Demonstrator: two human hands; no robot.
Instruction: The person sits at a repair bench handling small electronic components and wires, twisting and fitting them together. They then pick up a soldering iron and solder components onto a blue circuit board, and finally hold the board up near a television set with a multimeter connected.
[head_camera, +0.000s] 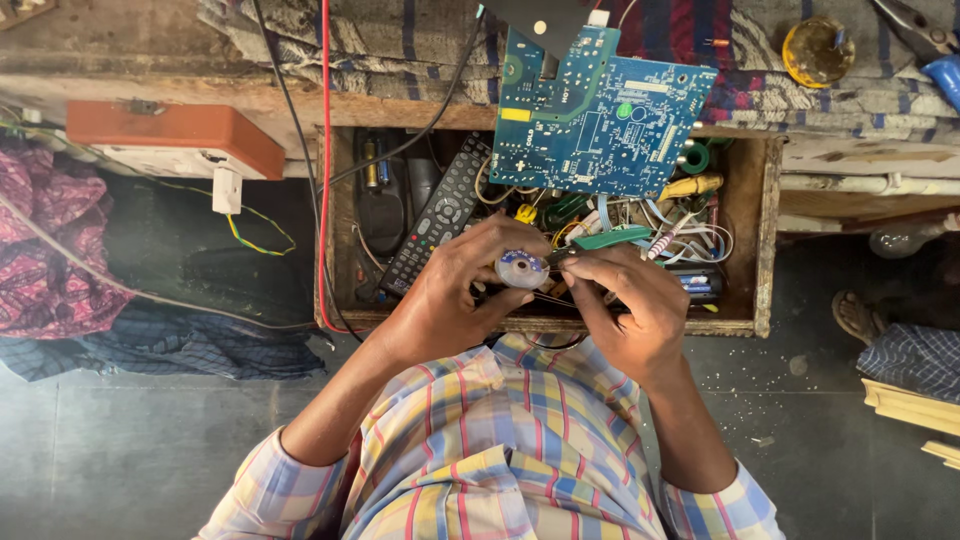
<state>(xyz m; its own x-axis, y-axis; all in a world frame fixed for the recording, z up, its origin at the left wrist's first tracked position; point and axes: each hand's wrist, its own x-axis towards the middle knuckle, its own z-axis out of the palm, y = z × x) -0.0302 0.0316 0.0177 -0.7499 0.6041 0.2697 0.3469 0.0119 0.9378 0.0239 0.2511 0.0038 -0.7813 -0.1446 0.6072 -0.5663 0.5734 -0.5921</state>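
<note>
While the head view looks straight down, the left hand (447, 290) pinches a small round spool of solder wire (521, 269) in closed fingers, held over the open wooden drawer (763, 240) of parts. The right hand (633, 300), fingers closed, grips a green-handled tool (610, 239) beside the spool. A blue circuit board (598, 115) rests on the desk (290, 100) edge above a black remote control (435, 222). Judged step: drawing out solder; steady, fine finger control is needed.

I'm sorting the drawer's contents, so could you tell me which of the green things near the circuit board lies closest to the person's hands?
The flat green-handled tool, lying just above the right hand. The round green spool sits farther up, beside the blue circuit board.
</note>
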